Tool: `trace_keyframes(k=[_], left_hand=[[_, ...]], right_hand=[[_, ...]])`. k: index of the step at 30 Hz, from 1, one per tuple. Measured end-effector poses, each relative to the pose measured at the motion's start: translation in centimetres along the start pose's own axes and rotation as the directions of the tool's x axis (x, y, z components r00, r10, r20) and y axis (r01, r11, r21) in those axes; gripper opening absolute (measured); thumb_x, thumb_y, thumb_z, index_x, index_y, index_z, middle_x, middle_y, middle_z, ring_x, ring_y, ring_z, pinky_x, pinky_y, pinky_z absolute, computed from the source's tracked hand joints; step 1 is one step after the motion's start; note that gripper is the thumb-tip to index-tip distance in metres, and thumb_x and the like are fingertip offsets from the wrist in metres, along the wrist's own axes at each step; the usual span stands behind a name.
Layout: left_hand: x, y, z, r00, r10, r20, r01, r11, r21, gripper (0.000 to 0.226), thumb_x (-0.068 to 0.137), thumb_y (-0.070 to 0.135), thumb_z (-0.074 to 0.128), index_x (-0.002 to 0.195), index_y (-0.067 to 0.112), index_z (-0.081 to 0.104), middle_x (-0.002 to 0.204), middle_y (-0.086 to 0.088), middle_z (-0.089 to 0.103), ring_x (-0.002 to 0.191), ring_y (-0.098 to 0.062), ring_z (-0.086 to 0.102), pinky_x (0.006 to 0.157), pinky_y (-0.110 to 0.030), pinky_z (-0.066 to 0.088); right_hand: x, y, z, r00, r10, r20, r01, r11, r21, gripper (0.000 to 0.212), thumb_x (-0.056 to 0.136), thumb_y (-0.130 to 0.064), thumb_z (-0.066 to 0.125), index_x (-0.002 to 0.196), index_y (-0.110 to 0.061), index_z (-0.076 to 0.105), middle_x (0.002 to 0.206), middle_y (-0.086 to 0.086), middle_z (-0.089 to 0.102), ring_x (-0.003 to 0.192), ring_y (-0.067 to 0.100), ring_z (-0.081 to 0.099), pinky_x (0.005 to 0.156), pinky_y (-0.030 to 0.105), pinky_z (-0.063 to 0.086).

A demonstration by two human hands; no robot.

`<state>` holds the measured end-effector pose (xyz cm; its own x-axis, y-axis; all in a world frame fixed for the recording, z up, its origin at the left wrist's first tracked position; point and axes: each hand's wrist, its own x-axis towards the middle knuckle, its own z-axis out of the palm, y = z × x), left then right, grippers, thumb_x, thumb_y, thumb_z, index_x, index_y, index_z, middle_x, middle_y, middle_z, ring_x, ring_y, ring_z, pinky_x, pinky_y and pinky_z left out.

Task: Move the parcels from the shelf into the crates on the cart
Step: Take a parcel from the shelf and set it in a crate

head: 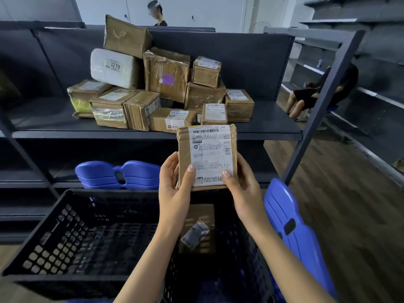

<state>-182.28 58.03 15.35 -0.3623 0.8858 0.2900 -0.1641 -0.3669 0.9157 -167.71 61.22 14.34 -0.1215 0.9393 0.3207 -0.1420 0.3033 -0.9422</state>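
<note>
A small brown parcel (207,154) with a white shipping label is held upright above the crates, label facing me. My left hand (173,184) grips its left edge and my right hand (240,189) grips its right edge, thumbs on the label. Below it, a black crate (72,237) stands at the left, and a second black crate (238,248) to its right holds one brown parcel (200,228) with a tilted label. A pile of several brown parcels (166,75) and a white one (111,68) rests on the dark shelf (273,125) behind.
A blue plastic piece (118,173) sits on the lower shelf level, and another blue piece (293,226) stands at the cart's right. A dark slanted shelf post (321,106) rises at the right. One person stands behind the shelf (156,13); another sits at far right (314,92).
</note>
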Motion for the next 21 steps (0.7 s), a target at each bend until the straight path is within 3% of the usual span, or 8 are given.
trace_keyframes(k=[4,7,11,15,18,19,21], left_hand=[[0.6,-2.0,-0.1,0.995,-0.103,0.007,0.102,0.993,0.065,0.057,0.079,0.046,0.065,0.126,0.019,0.048,0.124,0.0,0.064,0.114,-0.01,0.062,0.09,-0.022,0.054],[0.7,-4.3,-0.3,0.976,-0.214,0.047,0.206,0.97,0.13,0.048,0.086,0.037,0.065,0.128,0.016,0.052,0.121,-0.001,0.066,0.109,-0.006,0.065,0.086,-0.018,0.054],[0.2,-7.6,-0.7,0.934,-0.347,0.084,0.312,0.908,0.282,0.043,0.091,0.034,0.063,0.132,0.023,0.056,0.122,0.003,0.067,0.112,-0.012,0.063,0.099,-0.039,0.05],[-0.8,-10.1,-0.6,0.908,-0.41,0.084,0.347,0.851,0.394,0.033,0.093,0.036,0.06,0.126,0.035,0.059,0.104,0.016,0.072,0.097,-0.004,0.067,0.089,-0.03,0.054],[-1.3,-12.0,-0.2,0.89,-0.455,0.022,0.392,0.791,0.469,0.043,0.093,0.037,0.059,0.133,0.022,0.053,0.096,0.019,0.066,0.088,-0.001,0.064,0.071,-0.014,0.051],[-1.5,-12.5,-0.2,0.882,-0.472,0.007,0.405,0.764,0.503,0.045,0.093,0.037,0.059,0.134,0.02,0.052,0.097,0.016,0.064,0.087,-0.002,0.062,0.068,-0.013,0.049],[-1.8,-13.5,-0.1,0.869,-0.494,0.017,0.403,0.726,0.557,0.043,0.095,0.036,0.057,0.133,0.016,0.052,0.102,0.01,0.064,0.092,-0.009,0.063,0.075,-0.021,0.05]], right_hand=[[0.1,1.6,-0.4,0.995,0.056,-0.082,-0.059,0.998,-0.037,0.042,0.08,-0.038,0.065,0.12,-0.036,0.051,0.111,-0.026,0.066,0.107,-0.007,0.06,0.081,0.007,0.047],[0.1,3.6,-1.3,0.981,0.137,-0.139,-0.15,0.985,-0.087,0.033,0.082,-0.045,0.065,0.113,-0.042,0.055,0.111,-0.019,0.067,0.103,-0.008,0.061,0.078,0.007,0.048],[-0.4,6.6,-2.5,0.952,0.254,-0.169,-0.28,0.948,-0.153,0.032,0.093,-0.038,0.058,0.125,-0.039,0.052,0.113,-0.019,0.064,0.099,-0.011,0.06,0.074,0.007,0.047],[-1.5,8.9,-3.3,0.921,0.35,-0.171,-0.382,0.897,-0.221,0.028,0.095,-0.035,0.057,0.118,-0.047,0.049,0.103,-0.03,0.061,0.091,-0.02,0.056,0.069,0.002,0.043],[-2.3,10.4,-3.8,0.899,0.393,-0.191,-0.434,0.859,-0.273,0.03,0.095,-0.038,0.056,0.124,-0.043,0.05,0.108,-0.024,0.061,0.098,-0.008,0.057,0.068,0.007,0.044],[-2.6,11.0,-4.0,0.891,0.407,-0.202,-0.451,0.846,-0.285,0.035,0.095,-0.039,0.055,0.129,-0.039,0.048,0.109,-0.022,0.061,0.099,-0.006,0.056,0.069,0.009,0.043],[-3.1,12.0,-4.3,0.87,0.436,-0.228,-0.49,0.816,-0.309,0.046,0.094,-0.042,0.055,0.138,-0.031,0.045,0.115,-0.016,0.061,0.099,-0.001,0.055,0.077,0.012,0.041]])
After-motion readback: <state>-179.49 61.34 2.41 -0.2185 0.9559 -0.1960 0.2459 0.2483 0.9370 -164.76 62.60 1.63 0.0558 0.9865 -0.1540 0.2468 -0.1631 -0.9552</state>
